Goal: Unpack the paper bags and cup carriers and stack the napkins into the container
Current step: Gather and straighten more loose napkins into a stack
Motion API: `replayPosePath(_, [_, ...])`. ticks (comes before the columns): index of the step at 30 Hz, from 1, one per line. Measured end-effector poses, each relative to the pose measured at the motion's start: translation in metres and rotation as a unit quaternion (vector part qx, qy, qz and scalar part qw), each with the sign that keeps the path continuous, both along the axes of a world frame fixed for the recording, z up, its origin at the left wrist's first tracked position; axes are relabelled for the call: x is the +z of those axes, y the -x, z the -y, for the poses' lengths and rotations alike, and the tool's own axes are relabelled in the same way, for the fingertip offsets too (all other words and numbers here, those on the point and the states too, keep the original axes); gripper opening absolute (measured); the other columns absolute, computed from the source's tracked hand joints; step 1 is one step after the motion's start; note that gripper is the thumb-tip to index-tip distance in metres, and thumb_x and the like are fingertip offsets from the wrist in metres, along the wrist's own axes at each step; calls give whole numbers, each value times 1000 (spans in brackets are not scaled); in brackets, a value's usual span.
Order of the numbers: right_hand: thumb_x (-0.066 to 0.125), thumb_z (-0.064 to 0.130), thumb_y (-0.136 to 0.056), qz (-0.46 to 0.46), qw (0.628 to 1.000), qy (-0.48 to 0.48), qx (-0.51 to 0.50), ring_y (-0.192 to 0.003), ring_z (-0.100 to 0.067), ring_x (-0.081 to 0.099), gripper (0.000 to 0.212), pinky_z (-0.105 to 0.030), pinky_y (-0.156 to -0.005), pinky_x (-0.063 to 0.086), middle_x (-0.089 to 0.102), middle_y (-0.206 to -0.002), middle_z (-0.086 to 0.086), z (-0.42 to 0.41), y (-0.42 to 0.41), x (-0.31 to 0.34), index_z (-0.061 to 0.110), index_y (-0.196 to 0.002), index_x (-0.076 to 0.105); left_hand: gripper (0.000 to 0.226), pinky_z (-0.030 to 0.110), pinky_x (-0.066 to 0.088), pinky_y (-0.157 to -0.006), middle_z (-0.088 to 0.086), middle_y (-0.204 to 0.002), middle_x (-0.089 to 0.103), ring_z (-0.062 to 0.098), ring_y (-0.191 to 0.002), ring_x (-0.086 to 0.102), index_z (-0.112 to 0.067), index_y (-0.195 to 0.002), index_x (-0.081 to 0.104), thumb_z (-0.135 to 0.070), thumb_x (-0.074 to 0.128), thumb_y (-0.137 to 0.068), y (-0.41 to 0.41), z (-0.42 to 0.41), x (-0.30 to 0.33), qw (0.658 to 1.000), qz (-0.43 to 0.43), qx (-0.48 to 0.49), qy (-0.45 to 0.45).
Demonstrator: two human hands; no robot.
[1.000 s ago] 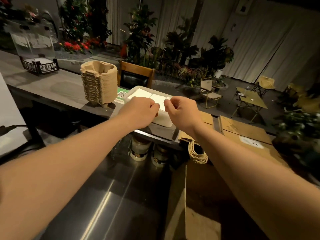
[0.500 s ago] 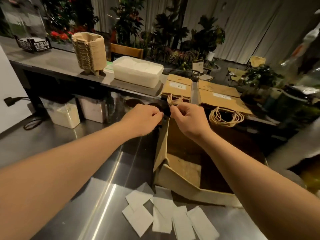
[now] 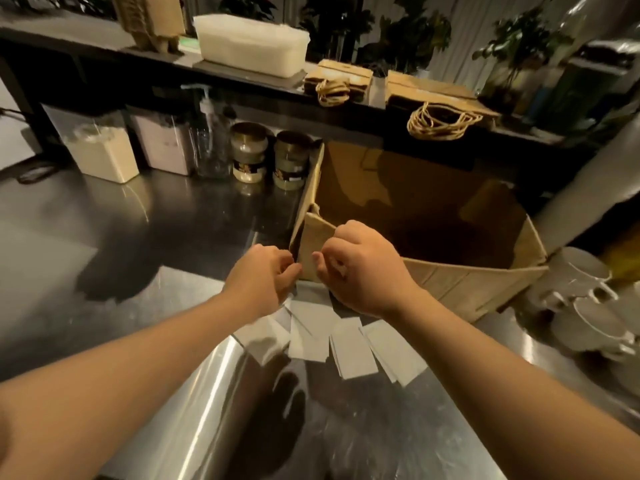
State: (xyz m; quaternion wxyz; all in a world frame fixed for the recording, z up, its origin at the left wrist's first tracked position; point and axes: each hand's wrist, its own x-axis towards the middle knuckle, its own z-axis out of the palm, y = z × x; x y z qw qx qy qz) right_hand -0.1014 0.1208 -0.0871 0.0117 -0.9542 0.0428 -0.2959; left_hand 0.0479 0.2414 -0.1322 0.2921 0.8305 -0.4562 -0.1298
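— Both hands drop from the shelf's height to the box (image 3: 433, 278) corner, over the napkins.
— Grasping?
— Left hand (image 3: 263, 277) and right hand (image 3: 356, 268) are curled, empty as far as I can tell.
— Napkins (image 3: 332, 337)?
— Fanned on the tabletop (image 3: 121, 258) just below both hands, long axes pointing toward the person; the container (image 3: 251, 45) sits far up the shelf.

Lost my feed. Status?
Left hand and right hand curled above white paper napkins. Brown cardboard box just behind them. White plastic container on shelf.
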Motion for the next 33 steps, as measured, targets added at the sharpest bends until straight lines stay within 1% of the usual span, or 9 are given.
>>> replayPosePath(4, [54,37,-98,-70,997,-13,15,-80,-8,43,26,-18,-63,40,59,-86,3,-5,22,-50,18,-88,69,44,40,40,-106,-6,-135,51,20,-129,43,-38,-130,59,-64,43,-99,11,-4,-59,988,110,-3,-112])
replayPosePath(5, [55,37,-98,-93,995,-34,-1,-84,-9,45,21,-21,-66,45,59,-92,4,-6,27,-63,20,-94,68,51,51,28,-118,-6,-153,41,25,-145,30,-40,-143,50,-65,39,-100,14,-3,-71,981,128,-7,-144])
replayPosePath(7, [57,38,-100,-140,985,-79,-60,-100,-12,48,18,-28,-79,49,58,-109,5,-7,34,-87,27,-112,64,56,67,2,-123,-8,-171,10,34,-158,-2,-45,-157,29,-62,32,-104,21,3,-89,976,110,2,-188])
replayPosePath(9, [55,42,-101,-199,966,-105,-128,-120,-18,46,31,-33,-97,45,53,-131,4,-7,39,-111,34,-131,56,56,74,-6,-119,-8,-173,-4,38,-157,-14,-47,-160,15,-58,24,-106,27,8,-103,974,89,8,-208])
replayPosePath(12, [51,45,-103,-239,943,-177,-151,-140,-20,35,44,-40,-116,32,39,-154,7,-11,47,-139,41,-146,45,63,78,-9,-115,-7,-174,-2,40,-157,-13,-50,-160,8,-69,15,-101,33,10,-119,959,150,0,-240])
replayPosePath(18, [50,49,-103,-224,939,-220,-142,-144,-19,35,47,-42,-121,28,39,-158,7,-16,59,-162,36,-148,47,74,80,-4,-115,-8,-174,3,41,-158,-6,-55,-159,8,-85,12,-91,34,13,-128,953,180,11,-243])
replayPosePath(23, [59,48,-98,-200,929,-253,-181,-134,-18,47,36,-38,-114,39,45,-149,9,-21,63,-166,40,-133,61,75,81,-1,-114,-6,-173,6,39,-158,-4,-51,-160,10,-83,15,-93,44,8,-135,953,196,0,-230])
replayPosePath(28, [63,47,-97,-187,909,-318,-193,-108,-9,57,16,-28,-94,43,57,-118,13,-21,61,-153,38,-109,70,70,79,3,-112,-5,-170,19,34,-156,9,-49,-158,23,-80,23,-95,53,-3,-135,963,192,-10,-188])
replayPosePath(33, [61,40,-98,-62,890,-387,-231,-93,-13,68,12,-36,-86,57,73,-102,8,-4,44,-146,34,-100,71,61,69,17,-118,-5,-156,38,30,-147,22,-46,-146,47,-76,40,-93,50,-5,-125,982,168,-13,-88])
